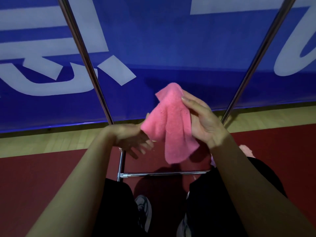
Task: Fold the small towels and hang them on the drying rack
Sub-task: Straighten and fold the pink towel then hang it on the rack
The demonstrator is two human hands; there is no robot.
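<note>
Blue banner point(153, 48) behind; right hand point(203, 122) pinches the pink towel point(171, 127), which hangs beside the relaxed left hand point(135, 141). With such a loose, bunched hold, the fold may come out crooked.

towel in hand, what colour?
Plain pink terry-cloth towel, no pattern; head view shows it.

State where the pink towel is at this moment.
In the head view, the pink towel hangs just right of centre, held up between the right hand and left hand, above the drying rack's low crossbar.
</note>
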